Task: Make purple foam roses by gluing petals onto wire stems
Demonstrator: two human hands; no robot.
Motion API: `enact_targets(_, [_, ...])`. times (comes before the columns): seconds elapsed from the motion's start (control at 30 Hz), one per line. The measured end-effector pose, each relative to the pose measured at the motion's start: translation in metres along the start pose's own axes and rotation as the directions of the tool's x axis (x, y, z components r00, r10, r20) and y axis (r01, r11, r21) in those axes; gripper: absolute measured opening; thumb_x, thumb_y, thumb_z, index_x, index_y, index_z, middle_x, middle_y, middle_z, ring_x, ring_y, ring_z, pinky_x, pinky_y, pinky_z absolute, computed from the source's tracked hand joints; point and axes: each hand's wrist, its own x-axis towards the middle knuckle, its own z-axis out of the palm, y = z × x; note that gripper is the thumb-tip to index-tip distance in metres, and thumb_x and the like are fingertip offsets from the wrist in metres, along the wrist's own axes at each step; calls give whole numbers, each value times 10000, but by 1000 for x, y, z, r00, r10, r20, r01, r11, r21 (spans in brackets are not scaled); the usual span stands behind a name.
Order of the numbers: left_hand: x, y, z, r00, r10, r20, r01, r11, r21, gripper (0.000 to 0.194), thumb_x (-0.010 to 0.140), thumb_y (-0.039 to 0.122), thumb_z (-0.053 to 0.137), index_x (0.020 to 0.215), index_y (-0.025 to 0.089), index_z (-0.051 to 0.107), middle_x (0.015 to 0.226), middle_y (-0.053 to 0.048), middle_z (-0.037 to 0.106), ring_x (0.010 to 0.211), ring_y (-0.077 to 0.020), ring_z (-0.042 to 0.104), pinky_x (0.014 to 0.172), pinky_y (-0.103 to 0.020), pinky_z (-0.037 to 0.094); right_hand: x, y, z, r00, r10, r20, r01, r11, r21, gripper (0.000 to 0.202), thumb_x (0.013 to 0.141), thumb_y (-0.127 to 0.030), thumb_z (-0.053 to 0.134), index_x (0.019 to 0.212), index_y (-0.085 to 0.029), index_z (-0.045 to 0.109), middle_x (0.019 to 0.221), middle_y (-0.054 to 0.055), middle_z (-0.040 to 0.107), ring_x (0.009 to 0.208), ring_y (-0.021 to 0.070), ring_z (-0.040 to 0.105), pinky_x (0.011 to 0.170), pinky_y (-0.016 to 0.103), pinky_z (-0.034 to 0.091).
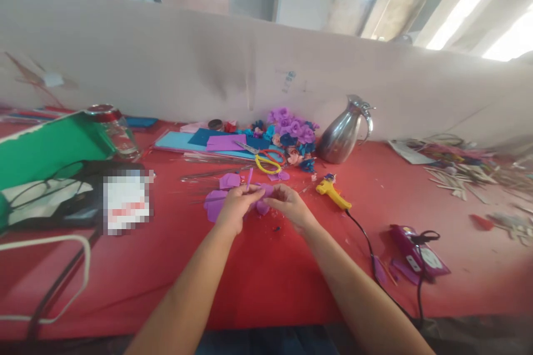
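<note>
Currently, the red counter (266, 283) is extending from its near edge to the pale wall (166, 55). A silver jug (341, 136) is standing near that wall, with purple flowers (291, 125) lying to its left. The left hand (238, 208) and the right hand (290, 208) are working together above the counter, fingers nearly closed; both are pinching a purple piece (263, 208) between their fingertips. A yellow glue gun (334, 195) is lying right of the right hand, and scissors (259, 153) are lying beyond both hands. A slim purple strip (250, 176) is projecting from the left hand; its long axis is running upward and away from the body, leaning slightly right. The purple piece is sitting between the hands, just right of the strip. Open red surface is reaching from the wrists, between the forearms, toward the near edge.
</note>
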Motion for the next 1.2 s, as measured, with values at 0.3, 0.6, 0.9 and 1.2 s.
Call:
enact_targets(0.3, [0, 16, 14, 995, -24, 92, 11, 990, 141, 169, 547, 174, 819, 671, 147, 707, 584, -23, 654, 451, -75, 507, 427, -180, 328, 7, -3, -17, 995, 18, 102, -11, 998, -62, 127, 666, -259, 641, 740, -162, 674, 703, -11, 679, 669, 127, 596, 719, 275, 442])
enact_targets(0.6, [9, 4, 37, 998, 10, 68, -31, 948, 317, 85, 573, 177, 775, 620, 151, 709, 555, -5, 631, 478, -80, 463, 489, -202, 318, -10, -32, -101, 901, -164, -402, -361, 234, -903, 364, 728, -227, 622, 1085, -154, 626, 1132, 149, 628, 1081, 302, 540, 875, 413, 417])
enact_targets(0.9, [15, -40, 37, 981, 38, 192, -135, 840, 526, 172, 604, 319, 702, 643, 152, 713, 595, -12, 666, 580, -142, 550, 610, -261, 376, -12, -14, -134, 820, 14, -572, -572, 42, -819, 401, 784, -193, 492, 1181, -143, 522, 1021, 154, 660, 918, 265, 643, 695, 310, 457])
enact_targets(1.2, [18, -41, 37, 969, 75, 234, -233, 583, 778, 163, 699, 297, 643, 625, 159, 689, 569, -10, 621, 593, -152, 543, 565, -262, 317, -75, -34, -127, 901, 42, -431, -328, 716, -617, 397, 799, -513, 523, 952, -152, 584, 612, 12, 601, 485, 133, 528, 471, 240, 377])
